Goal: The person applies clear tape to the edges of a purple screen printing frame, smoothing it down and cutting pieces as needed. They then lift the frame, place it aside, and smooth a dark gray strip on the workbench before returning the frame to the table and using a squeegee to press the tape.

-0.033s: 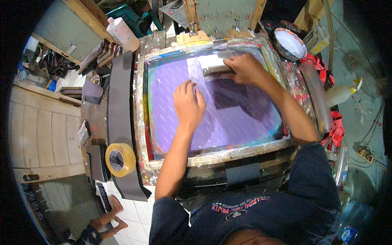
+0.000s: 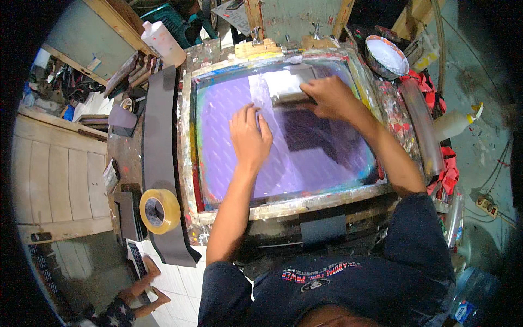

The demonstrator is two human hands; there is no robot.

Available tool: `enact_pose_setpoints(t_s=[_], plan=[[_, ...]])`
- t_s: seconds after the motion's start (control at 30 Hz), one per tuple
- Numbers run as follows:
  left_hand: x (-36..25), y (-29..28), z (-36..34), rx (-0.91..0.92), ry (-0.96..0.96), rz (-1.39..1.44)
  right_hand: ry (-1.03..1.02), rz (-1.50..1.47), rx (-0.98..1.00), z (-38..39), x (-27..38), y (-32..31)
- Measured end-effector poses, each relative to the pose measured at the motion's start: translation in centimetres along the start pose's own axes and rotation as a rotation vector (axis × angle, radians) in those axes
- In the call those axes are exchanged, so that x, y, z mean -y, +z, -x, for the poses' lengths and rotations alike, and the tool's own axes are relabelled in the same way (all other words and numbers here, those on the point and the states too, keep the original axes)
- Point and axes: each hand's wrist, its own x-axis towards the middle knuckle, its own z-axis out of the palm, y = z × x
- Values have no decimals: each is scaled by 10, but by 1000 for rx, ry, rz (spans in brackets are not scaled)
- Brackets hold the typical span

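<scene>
A screen-printing frame with paint-stained wooden edges and purple mesh lies in front of me. My left hand rests palm down on the mesh left of its middle, fingers extended, holding nothing. A pale strip runs down the mesh just beyond those fingertips. My right hand is closed on the right end of a flat greyish bar that looks like a squeegee, near the frame's far side. Bright white shows beyond the bar. On its near side is a dark patch of mesh.
A long dark grey strip lies left of the frame, under a tape roll. A plastic bottle stands far left, a bowl of white paint far right. Another person's hands show lower left.
My right hand and the bar have come very slightly nearer to me. My left hand stays in nearly the same place on the mesh.
</scene>
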Motion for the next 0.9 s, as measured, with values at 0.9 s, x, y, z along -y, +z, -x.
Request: enact_pose_setpoints(t_s=[0.9], plan=[[4, 4, -3, -75, -18, 9, -15, -314, 191, 127, 99, -41]])
